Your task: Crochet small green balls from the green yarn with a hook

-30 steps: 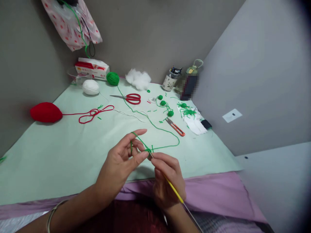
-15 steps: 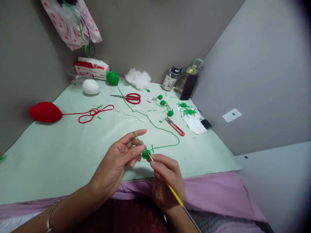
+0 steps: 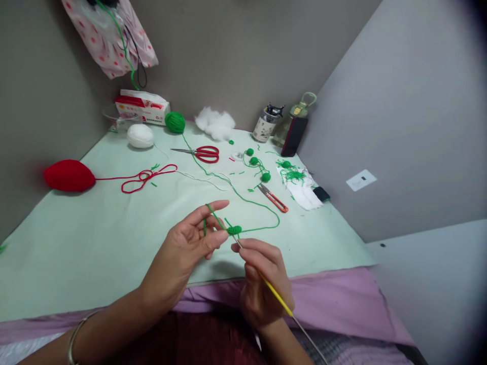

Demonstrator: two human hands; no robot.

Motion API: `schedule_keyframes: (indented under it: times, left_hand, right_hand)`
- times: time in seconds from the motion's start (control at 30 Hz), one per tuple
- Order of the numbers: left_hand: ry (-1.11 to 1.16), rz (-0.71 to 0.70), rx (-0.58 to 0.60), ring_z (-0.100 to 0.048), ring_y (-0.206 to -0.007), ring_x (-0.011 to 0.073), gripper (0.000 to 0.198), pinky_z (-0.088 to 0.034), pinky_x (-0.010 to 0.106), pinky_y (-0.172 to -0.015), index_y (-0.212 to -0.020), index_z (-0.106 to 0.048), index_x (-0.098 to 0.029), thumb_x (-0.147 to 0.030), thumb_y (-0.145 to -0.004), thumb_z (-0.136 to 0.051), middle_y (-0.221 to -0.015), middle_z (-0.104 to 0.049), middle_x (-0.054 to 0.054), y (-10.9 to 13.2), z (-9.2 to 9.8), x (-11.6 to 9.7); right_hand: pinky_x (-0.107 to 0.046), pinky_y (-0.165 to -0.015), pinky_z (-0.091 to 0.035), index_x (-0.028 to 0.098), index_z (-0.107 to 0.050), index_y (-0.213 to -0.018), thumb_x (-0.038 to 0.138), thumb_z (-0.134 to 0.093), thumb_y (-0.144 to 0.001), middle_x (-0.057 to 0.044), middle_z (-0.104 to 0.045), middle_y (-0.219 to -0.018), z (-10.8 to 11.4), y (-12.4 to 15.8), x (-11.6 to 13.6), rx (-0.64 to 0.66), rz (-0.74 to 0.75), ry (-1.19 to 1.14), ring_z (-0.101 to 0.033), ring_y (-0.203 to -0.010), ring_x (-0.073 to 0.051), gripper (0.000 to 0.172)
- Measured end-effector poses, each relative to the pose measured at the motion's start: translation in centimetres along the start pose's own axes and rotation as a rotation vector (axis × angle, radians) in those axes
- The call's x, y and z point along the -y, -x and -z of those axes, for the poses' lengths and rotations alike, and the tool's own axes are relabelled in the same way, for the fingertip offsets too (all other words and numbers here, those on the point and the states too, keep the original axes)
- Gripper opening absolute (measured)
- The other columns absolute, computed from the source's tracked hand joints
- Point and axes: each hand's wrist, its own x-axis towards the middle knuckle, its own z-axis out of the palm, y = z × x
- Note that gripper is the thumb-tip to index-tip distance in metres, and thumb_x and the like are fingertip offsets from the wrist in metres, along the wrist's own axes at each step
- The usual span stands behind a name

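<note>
My left hand [image 3: 196, 238] pinches the edge of a small green crochet piece [image 3: 234, 230] between thumb and fingers. Green yarn [image 3: 216, 217] runs taut from its raised index finger down to the piece. In my right hand [image 3: 264, 276] is a crochet hook [image 3: 279, 298] with a yellow grip, its metal tip at the left thumb, against the piece. The working strand trails over the table to a green yarn ball [image 3: 175, 122] at the back. A short yarn tail stands up from the piece.
Red-handled scissors [image 3: 206, 154] and orange thread snips [image 3: 274, 198] lie beyond my hands. Red yarn [image 3: 70, 176] and a white yarn ball [image 3: 140, 136] sit left. Several small green balls [image 3: 266, 177], white stuffing [image 3: 215, 123], a pen cup [image 3: 265, 124] and a phone [image 3: 294, 137] are farther back.
The green crochet piece has turned from a rounded view to a flatter, edge-on one and sits slightly higher. My right hand and the hook have shifted a little to the right.
</note>
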Motion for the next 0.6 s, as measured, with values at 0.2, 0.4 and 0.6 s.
schedule_keyframes:
  times: [0.2,0.4,0.6]
  left_hand:
    - [-0.167,-0.060,0.037,-0.051,-0.073,0.0075,0.051,-0.046,0.021,-0.075,-0.133,-0.071,-0.038,-0.028,-0.085,-0.084,-0.099,-0.063,-0.004,0.0,0.5,0.2]
    - [-0.223,-0.028,0.059,-0.048,-0.071,0.0098,0.057,-0.043,0.025,-0.070,-0.141,-0.064,-0.031,-0.032,-0.087,-0.081,-0.092,-0.062,-0.002,-0.1,0.6,0.3]
    - [-0.289,-0.044,0.044,-0.050,-0.071,0.0114,0.053,-0.044,0.026,-0.071,-0.136,-0.065,-0.025,-0.029,-0.085,-0.079,-0.084,-0.059,-0.003,-0.1,0.2,0.2]
  right_hand:
    - [-0.035,-0.086,-0.060,0.022,-0.072,-0.120,0.013,-0.052,-0.103,-0.006,-0.076,-0.102,0.0,-0.5,0.4,0.012,-0.130,-0.147,-0.071,-0.097,-0.018,0.028]
    - [-0.034,-0.077,-0.056,0.026,-0.074,-0.110,0.016,-0.053,-0.103,-0.001,-0.074,-0.089,-0.7,-1.1,0.7,-0.085,-0.293,-0.308,-0.067,-0.084,-0.016,0.023]
    - [-0.035,-0.076,-0.058,0.025,-0.074,-0.111,0.013,-0.054,-0.102,-0.003,-0.074,-0.094,-0.4,-1.2,0.4,-0.039,-0.249,-0.210,-0.068,-0.086,-0.018,0.025]
